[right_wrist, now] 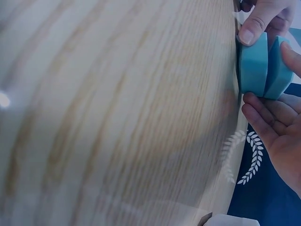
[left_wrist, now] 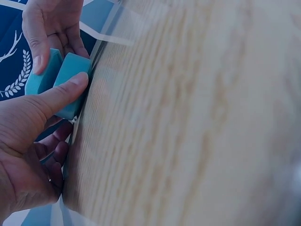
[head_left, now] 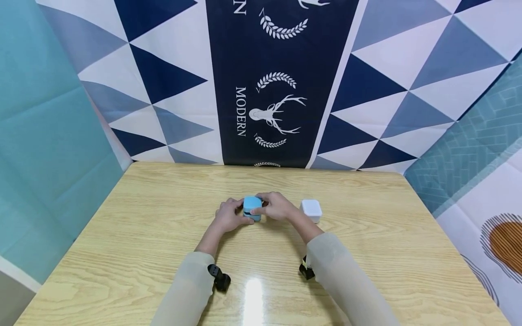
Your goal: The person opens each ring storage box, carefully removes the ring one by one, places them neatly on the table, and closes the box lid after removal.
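A small light-blue box with rounded corners sits on the wooden table, its lid [head_left: 252, 202] tilted and parted from its base [head_left: 253, 217] by a dark wedge-shaped gap. My left hand [head_left: 228, 216] grips the base from the left, its thumb along the near side. From the right, my right hand [head_left: 279, 206] pinches the lid, thumb in front and fingers behind. Both wrist views show the lid [right_wrist: 281, 77] and the base [right_wrist: 254, 63] apart along one side. What lies inside the box is hidden.
A small white box [head_left: 311, 210] stands right of my right hand. The wooden table [head_left: 163, 235] ends at a patterned cloth wall [head_left: 179, 81] behind. Small black devices [head_left: 220, 278] hang at both sleeves, close above the tabletop.
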The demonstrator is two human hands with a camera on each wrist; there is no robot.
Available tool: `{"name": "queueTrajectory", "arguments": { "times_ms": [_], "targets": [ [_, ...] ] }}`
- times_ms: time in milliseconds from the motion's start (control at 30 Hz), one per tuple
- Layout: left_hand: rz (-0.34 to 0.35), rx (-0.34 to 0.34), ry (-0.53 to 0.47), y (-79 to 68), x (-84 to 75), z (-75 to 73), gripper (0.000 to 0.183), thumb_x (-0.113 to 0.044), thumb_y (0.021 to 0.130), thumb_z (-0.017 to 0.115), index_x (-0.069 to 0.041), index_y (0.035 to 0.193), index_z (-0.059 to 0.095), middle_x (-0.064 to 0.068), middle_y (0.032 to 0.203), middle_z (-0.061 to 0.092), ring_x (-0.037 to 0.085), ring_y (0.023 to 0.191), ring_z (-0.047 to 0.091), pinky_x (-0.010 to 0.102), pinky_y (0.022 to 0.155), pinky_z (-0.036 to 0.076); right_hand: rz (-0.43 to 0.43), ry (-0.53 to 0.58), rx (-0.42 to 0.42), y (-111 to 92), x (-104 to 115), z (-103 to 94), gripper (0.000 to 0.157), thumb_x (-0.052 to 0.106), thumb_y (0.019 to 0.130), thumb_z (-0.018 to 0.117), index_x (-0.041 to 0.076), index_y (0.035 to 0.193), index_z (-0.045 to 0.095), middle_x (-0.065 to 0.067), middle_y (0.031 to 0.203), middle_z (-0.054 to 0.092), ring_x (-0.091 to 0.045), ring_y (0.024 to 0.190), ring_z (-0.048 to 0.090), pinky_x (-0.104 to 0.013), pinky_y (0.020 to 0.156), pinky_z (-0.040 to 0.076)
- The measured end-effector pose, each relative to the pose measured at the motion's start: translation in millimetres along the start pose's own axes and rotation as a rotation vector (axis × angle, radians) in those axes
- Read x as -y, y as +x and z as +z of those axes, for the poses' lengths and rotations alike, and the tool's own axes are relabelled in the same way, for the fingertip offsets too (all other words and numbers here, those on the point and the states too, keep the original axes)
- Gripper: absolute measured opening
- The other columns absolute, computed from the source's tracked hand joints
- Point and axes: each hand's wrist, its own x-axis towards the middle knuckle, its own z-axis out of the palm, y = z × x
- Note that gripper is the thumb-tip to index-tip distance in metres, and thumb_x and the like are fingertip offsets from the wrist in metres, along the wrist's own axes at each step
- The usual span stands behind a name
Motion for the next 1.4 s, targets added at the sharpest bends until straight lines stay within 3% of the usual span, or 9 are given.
{"name": "queueTrajectory", "arguments": {
  "times_ms": [1400],
  "targets": [
    [-0.002,-0.001,0.003,0.9,0.1,0.0,0.078,-0.039,0.075,0.077,-0.012,0.14,0.044,0.007,0.104,0.052,0.023,0.093,0.041,0.034,0.074,0.028,0.01,0.033,0.011,3.6,2.4,-3.8,0.057,0.038,0.085,0.066,0.005,0.131,0.054,-0.006,0.114,0.066,-0.013,0.095,0.06,-0.031,0.082,0.048]
  ]
}}
